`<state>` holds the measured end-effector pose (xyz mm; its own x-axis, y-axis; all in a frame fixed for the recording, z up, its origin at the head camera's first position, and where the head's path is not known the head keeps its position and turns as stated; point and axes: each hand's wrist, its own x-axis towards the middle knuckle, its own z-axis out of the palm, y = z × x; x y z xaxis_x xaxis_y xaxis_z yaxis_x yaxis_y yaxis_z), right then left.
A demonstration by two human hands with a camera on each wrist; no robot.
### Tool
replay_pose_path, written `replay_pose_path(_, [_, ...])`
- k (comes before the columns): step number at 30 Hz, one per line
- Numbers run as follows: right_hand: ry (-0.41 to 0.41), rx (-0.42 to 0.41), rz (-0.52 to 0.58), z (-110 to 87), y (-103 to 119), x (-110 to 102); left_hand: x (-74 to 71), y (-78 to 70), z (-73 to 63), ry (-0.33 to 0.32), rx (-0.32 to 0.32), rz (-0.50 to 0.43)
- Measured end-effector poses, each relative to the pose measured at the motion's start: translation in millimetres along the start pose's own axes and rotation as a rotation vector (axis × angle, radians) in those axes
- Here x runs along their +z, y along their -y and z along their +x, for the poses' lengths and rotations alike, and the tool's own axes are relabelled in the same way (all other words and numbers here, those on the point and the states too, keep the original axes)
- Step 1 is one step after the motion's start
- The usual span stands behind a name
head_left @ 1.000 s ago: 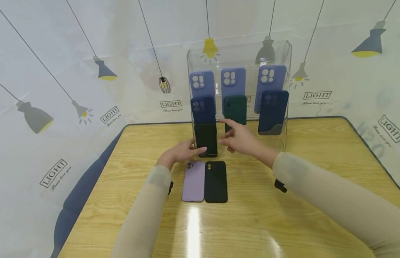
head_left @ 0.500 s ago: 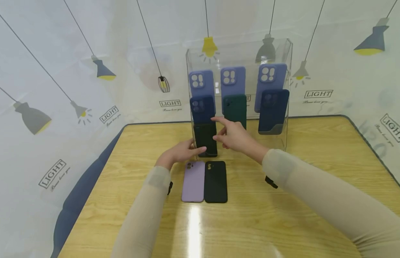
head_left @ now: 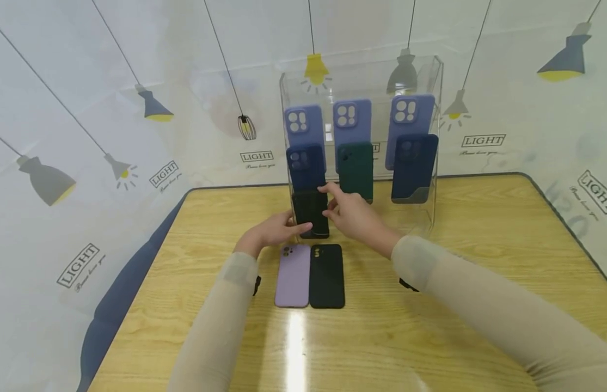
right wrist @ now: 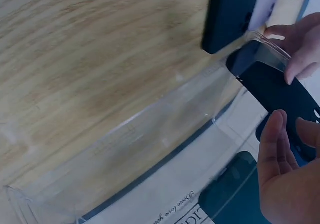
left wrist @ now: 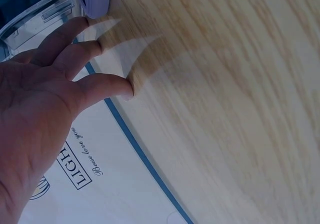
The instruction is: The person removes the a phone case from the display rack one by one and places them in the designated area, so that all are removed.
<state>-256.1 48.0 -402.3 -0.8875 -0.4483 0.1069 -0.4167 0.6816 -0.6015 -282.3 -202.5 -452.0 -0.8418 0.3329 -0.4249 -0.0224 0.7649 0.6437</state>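
A clear display stand holds phone cases in tiers. The black phone case stands in its lowest tier at the left. My left hand grips the stand's lower left edge, thumb over the front of that case. In the left wrist view several fingers are stretched out beside the stand. With loosely bent fingers my right hand is at the black case's upper right; its index fingertip meets the top corner, the thumb the right edge. The right wrist view shows its fingers beside the dark case.
A lilac case and another black case lie side by side on the wooden table. Above stand two navy cases, a green case and a row of periwinkle cases. A wall backs the table.
My right hand has moved left to the black case, and its index finger has come down from beside the green case to the black case's top corner. The left hand keeps its place.
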Motion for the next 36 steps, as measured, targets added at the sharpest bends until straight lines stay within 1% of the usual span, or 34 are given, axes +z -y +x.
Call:
replay_pose_path(5, [-0.045,-0.026,-0.021,-1.2,-9,10,0.5,-0.8,-2.1,-0.007,-0.011,0.019])
replay_pose_path(9, [-0.060,-0.040,-0.031,-1.9,-13,20,1.0,0.1,-3.5,-0.008,-0.015,0.030])
replay_pose_path(12, [-0.072,-0.052,-0.031,-2.9,-11,24,1.2,1.0,-3.5,-0.005,0.004,0.020])
replay_pose_path(16, [-0.115,-0.077,-0.042,-2.6,-7,27,1.4,2.1,-1.5,-0.022,0.041,-0.013])
replay_pose_path(19, [-0.136,-0.086,-0.070,-2.3,-8,31,2.2,2.9,-0.6,-0.029,0.041,-0.020])
replay_pose_path(24, [-0.150,-0.077,-0.118,-3.5,-12,37,3.2,2.4,-0.6,-0.006,0.030,-0.025])
replay_pose_path(29, [-0.190,-0.077,-0.122,-4.1,-14,39,2.0,1.4,0.5,-0.019,0.052,-0.030])
replay_pose_path(32, [-0.189,-0.072,-0.131,-4.8,-14,40,1.8,1.6,0.8,-0.025,0.051,-0.018])
replay_pose_path(36, [-0.193,-0.060,-0.135,-6.0,-16,42,2.6,0.3,0.3,-0.015,0.046,-0.019])
